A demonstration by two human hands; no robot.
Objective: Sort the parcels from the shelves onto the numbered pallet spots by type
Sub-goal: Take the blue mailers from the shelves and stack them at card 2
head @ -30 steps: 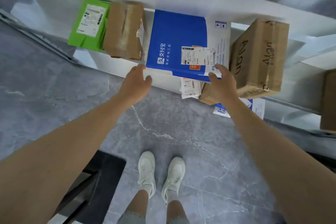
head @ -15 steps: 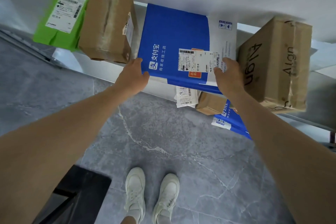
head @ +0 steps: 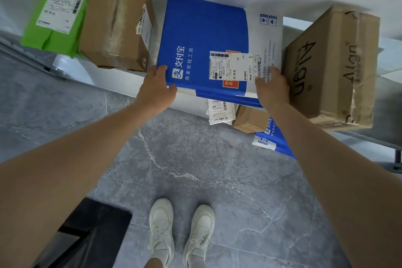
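At the feet: white shoes (head: 180,230) on a grey floor (head: 217,159).
Left hand (head: 156,91): curled round the near left corner of the blue box (head: 204,39), thumb on top.
Right hand (head: 272,88): clasps the near right corner, thumb on the label.
Blue box: on the shelf (head: 121,78), between a taped brown box (head: 115,24) and a large brown box (head: 330,65).
Far left: green parcel (head: 56,13).

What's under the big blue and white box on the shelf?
Below the blue box, a white labelled packet, a small brown cardboard box and another blue parcel poke out; anything further back is covered.
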